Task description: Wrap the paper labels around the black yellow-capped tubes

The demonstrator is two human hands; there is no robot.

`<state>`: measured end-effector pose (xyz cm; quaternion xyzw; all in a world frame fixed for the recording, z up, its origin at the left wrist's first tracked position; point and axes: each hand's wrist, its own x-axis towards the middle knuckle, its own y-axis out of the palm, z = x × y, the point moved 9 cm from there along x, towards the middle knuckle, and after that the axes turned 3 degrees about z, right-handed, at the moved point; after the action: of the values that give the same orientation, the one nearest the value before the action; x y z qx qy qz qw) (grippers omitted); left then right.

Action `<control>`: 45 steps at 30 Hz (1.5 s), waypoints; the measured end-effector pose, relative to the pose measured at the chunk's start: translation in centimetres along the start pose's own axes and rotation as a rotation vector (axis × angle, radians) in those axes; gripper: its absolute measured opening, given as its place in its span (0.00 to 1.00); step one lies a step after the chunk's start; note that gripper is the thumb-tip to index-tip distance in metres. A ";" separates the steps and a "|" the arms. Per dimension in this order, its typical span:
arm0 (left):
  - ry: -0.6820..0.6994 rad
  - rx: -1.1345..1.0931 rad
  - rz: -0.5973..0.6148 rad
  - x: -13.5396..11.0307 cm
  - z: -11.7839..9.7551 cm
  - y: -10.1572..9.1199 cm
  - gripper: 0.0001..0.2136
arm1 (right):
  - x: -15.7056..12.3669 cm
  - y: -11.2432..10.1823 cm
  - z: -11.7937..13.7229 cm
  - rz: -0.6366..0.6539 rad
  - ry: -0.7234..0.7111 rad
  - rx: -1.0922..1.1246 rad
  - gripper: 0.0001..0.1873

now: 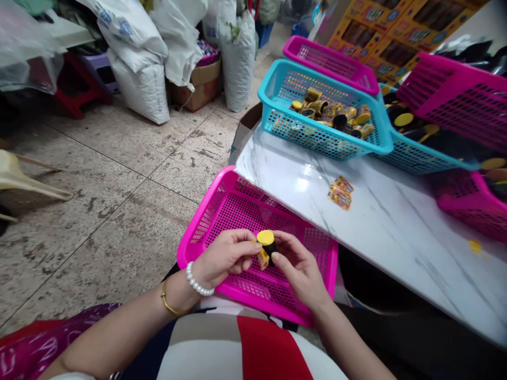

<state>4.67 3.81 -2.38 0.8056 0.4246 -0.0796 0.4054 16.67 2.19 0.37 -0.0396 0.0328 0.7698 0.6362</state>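
Above a pink basket (198, 237) on my lap, both hands meet at a small black canister with a yellow lid (265, 237). My right hand (299, 266) grips the canister's dark side between thumb and fingers. With thumb and fingertips pinched, my left hand (227, 253) holds a yellow printed label (262, 259) against the canister's near left side. How much of the label is stuck down cannot be made out. On the marble-patterned table, a few more printed labels (340, 193) lie in a small overlapping pile.
A blue basket (325, 138) on the table holds several labelled canisters (317, 108). Pink baskets (455, 100) and another blue one (428, 155) stand to the right. Yellow printed cartons (380, 37) are stacked behind. White sacks (138, 79) and a plastic chair leg (43, 184) occupy the floor.
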 end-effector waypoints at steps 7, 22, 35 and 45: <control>0.200 0.195 -0.127 -0.2 -1.8 -0.8 0.14 | -0.3 0.1 0.7 -0.031 -0.095 -0.200 0.21; 0.069 0.070 -0.160 -0.2 -0.3 -3.1 0.11 | 0.1 -2.4 0.6 -0.153 -0.146 -0.649 0.12; 0.102 0.029 -0.167 -0.3 -0.7 -3.0 0.08 | 2.2 1.3 -3.8 0.301 -0.006 -1.508 0.10; 0.145 0.014 -0.185 0.0 -0.6 -3.7 0.10 | 6.5 -7.0 11.1 -0.353 -0.424 -1.392 0.20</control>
<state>1.80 5.38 -4.18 0.7695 0.5248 -0.0612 0.3587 22.08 10.92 10.78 -0.2883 -0.5922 0.4902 0.5709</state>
